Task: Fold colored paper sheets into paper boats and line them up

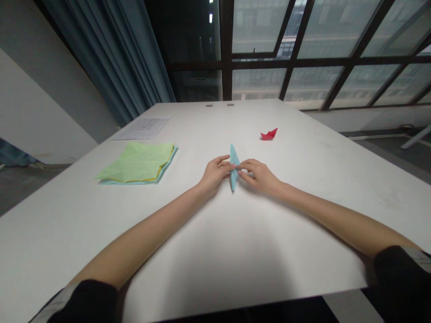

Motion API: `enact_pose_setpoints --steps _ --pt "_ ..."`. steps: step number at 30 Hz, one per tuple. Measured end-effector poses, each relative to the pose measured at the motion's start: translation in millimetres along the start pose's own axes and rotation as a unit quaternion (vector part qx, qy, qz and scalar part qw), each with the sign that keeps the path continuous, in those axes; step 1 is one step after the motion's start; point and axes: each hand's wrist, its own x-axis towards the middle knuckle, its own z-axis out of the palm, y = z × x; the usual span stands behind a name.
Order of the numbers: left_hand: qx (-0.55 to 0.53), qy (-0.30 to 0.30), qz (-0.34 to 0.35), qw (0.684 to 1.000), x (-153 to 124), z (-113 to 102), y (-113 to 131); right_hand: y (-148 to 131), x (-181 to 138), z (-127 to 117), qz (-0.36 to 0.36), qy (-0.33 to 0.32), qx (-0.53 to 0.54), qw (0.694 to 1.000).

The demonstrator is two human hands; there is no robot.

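Light-blue folded paper, a narrow pointed piece standing on edge, sat near the middle of the white desk, pinched from both sides. The left hand held its left face, with the thumb and fingers closed narrowly against the sheet at about mid-height. The right hand met it from the other side, its fingers likewise drawn together on the paper, so that the two sets of fingertips nearly touched through the fold. The upper tip of the paper rose above both hands and the lower tip pointed down toward the person, reaching the desk surface just below the knuckles. Both bare forearms stretched out across the desk from dark sleeves at the bottom corners of the view.

A small red folded paper boat lay farther back and to the right, well apart from the hands. To the left, a loose stack of creased paper sheets rested flat, pale green on top with yellow and light-blue edges showing underneath. Beyond that stack, near the far left edge of the desk, lay a white printed sheet. Behind the desk hung a grey-blue curtain, and dark-framed windows ran across the back.
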Motion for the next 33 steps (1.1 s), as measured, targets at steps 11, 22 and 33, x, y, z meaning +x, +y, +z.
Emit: enact_pose_setpoints --steps 11,22,33 --pt "-0.037 0.010 0.018 0.999 -3.4 3.2 1.6 -6.4 5.1 2.6 0.208 0.004 0.260 0.943" --pt "0.150 0.058 0.100 0.982 1.5 1.3 -10.8 -9.7 2.5 2.6 0.195 0.019 0.201 0.960" --pt "0.331 0.051 0.171 0.926 2.4 -2.4 -22.6 -11.0 7.1 -0.6 0.146 0.038 0.024 0.988"
